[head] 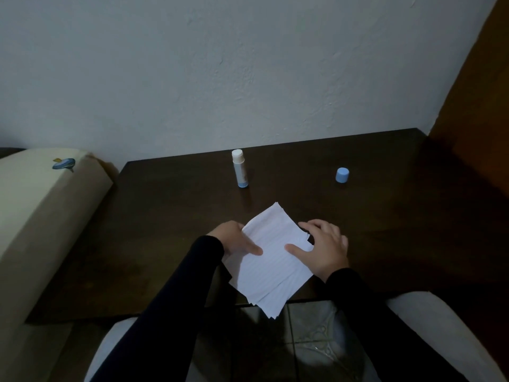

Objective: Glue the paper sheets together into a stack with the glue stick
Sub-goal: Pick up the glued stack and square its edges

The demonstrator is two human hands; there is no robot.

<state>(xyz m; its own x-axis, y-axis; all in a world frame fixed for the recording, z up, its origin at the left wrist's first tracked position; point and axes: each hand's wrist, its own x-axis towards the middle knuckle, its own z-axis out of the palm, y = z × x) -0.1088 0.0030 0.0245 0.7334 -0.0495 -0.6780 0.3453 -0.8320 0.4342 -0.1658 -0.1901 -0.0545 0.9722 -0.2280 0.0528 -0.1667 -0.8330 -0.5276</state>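
Note:
A stack of white lined paper sheets (271, 268) lies at the near edge of the dark wooden table (165, 230), its near corner hanging past the edge. My left hand (234, 239) grips the stack's left side, thumb on top. At the right edge my right hand (323, 248) holds the stack, thumb lying on the top sheet and fingers curled past the edge. The uncapped glue stick (239, 169) stands upright farther back, left of centre. Its blue cap (342, 175) sits apart on the table to the right.
A cream upholstered sofa arm (41, 216) borders the table's left side. A plain wall rises behind the table and a brown panel (482, 106) stands at the right. Tiled floor (316, 340) shows below the near edge, between my knees.

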